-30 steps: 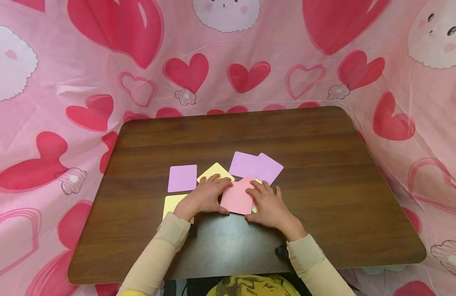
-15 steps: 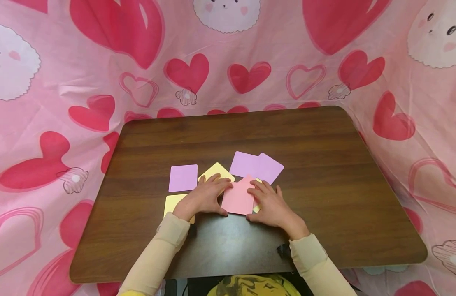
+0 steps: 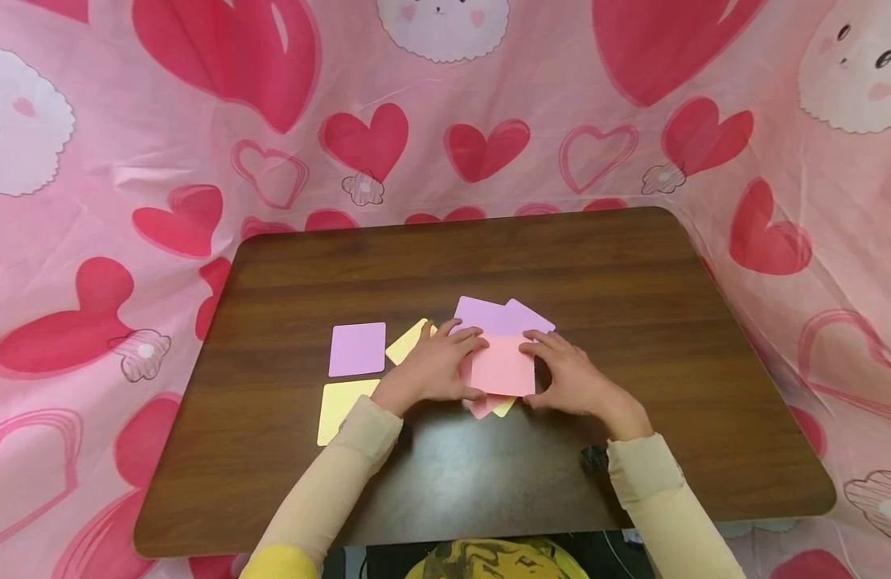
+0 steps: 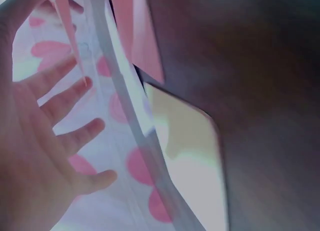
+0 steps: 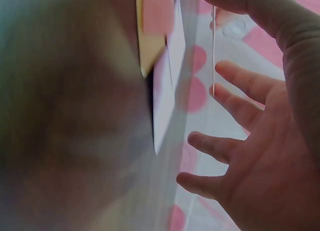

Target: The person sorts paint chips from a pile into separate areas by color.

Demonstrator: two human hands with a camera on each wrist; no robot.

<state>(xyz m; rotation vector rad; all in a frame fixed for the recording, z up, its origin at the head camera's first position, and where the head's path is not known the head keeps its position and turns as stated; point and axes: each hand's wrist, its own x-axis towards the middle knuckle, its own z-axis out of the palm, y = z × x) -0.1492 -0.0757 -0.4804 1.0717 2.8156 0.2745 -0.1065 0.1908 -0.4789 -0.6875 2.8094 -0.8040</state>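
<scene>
grip: left hand [image 3: 440,362], right hand [image 3: 577,374] clamped on raised pink card [image 3: 503,366], left/right edges | place: over lower pink card [image 3: 482,407], mid table [image 3: 648,322] | risk: uneven release could tilt it, shifting what lies beneath

A rectangular, dark brown wood-grain surface [image 3: 706,386] with rounded corners fills the middle of the head view. A pink fabric backdrop [image 3: 547,56] printed with red hearts [image 3: 366,141] surrounds its far side and ends. A white, scallop-edged cartoon head [image 3: 442,36] shows at twelve o'clock, others at ten and two; an outlined flower [image 3: 880,500] sits at four.
</scene>
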